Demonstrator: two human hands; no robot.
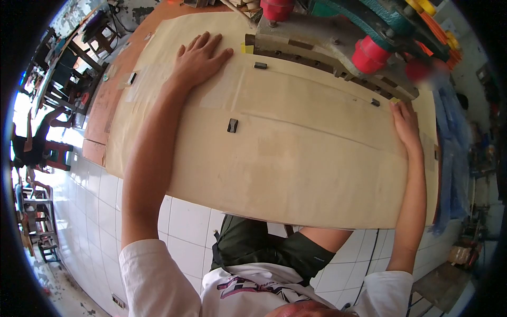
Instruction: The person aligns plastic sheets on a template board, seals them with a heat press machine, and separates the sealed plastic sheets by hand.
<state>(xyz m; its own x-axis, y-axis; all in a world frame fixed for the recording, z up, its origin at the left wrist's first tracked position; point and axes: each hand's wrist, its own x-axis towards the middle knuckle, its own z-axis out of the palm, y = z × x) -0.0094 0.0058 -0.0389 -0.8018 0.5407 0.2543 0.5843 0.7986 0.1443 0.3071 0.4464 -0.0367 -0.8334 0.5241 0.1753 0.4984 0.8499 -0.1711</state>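
A large pale sheet covers the table. My left hand lies flat on its upper left part, fingers spread, holding nothing. At the right side my right hand rests on the sheet, fingers extended and close together, fingertips near a small yellow piece at the machine's edge. Small dark blocks lie on the sheet: one near the middle, one below the machine, one beside my right fingertips, and one at the far left.
A green and grey machine with red knobs stands along the table's back edge. Blue plastic hangs at the right. A person is at the far left near a stool. White floor tiles show below.
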